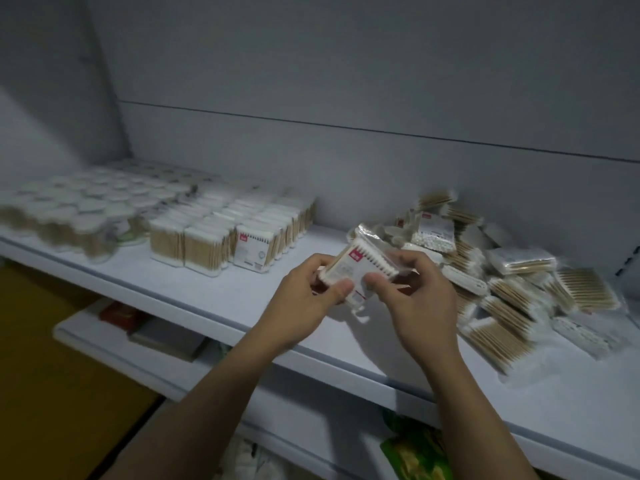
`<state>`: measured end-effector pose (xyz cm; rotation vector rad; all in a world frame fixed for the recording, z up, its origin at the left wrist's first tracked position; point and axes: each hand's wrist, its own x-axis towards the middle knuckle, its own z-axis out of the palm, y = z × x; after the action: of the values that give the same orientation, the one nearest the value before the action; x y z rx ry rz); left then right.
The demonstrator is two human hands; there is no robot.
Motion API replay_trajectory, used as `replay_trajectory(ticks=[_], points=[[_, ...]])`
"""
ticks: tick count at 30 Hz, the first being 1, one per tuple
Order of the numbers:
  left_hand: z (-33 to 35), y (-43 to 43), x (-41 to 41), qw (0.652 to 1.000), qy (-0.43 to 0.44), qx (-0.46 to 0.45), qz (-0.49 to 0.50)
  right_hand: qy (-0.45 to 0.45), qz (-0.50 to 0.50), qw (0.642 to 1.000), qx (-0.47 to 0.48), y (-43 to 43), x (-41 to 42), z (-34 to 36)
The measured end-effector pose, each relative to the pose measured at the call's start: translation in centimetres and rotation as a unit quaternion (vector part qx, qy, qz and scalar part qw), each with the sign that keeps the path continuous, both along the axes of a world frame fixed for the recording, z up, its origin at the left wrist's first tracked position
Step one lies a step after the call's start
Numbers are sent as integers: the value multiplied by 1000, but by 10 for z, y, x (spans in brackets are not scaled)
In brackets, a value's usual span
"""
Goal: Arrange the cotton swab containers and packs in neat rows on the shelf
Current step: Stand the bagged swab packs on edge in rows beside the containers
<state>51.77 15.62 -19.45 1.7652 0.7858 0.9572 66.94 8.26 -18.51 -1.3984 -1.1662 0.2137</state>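
Both hands are up over the front edge of the shelf point(242, 292). Left hand point(304, 292) and right hand point(412, 296) both grasp one cotton swab pack point(349, 271), thumbs on its printed face and fingers curled behind. The pack is tilted and clear of the surface, between the upright rows and the loose heap.

Risk one: the film wrap looks slick. A loosened pinch here would likely drop the pack past the front edge onto the lower shelf point(90, 337).

Right side: the heap of unsorted packs point(502, 282) lies overlapping at all angles, and its nearest packs reach close to the front edge. Pulling one from underneath could slide others off.

Left of centre: the packs in rows point(235, 233) stand on end, touching. A pack pushed in hard against the front row could tip its neighbours backward in a chain.

Far left back corner: the round containers point(69, 209) are packed tight and blurred, so their detail is unclear. A sleeve brushing them while reaching could knock the front ones.
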Motion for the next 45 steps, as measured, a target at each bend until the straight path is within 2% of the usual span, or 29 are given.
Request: replay_trajectory(ticks=[6, 10, 15, 21, 26, 31, 36, 40, 45], points=[[6, 25, -52, 994, 92, 11, 62, -38, -13, 999, -28, 31, -41, 5], [12, 50, -99, 965, 177, 116, 155, -46, -18, 998, -48, 59, -75, 0], [16, 80, -150, 917, 243, 250, 196, -106, -45, 991, -62, 107, -119, 0], [19, 112, -180, 880, 299, 323, 175, -196, -100, 969, -114, 151, -143, -5], [18, 131, -183, 860, 357, 341, 130, -250, -135, 950, -132, 163, -154, -14], [16, 142, -180, 848, 362, 370, 112, -283, -152, 932, -168, 160, -159, -15], [14, 144, -176, 863, 328, 371, 99, -288, -160, 926, -182, 154, -163, -18], [15, 140, -169, 863, 309, 386, 103, -311, -136, 918, -204, 142, -163, -21], [15, 126, -144, 863, 289, 407, 82, -290, -166, 915, -226, 115, -136, -22]])
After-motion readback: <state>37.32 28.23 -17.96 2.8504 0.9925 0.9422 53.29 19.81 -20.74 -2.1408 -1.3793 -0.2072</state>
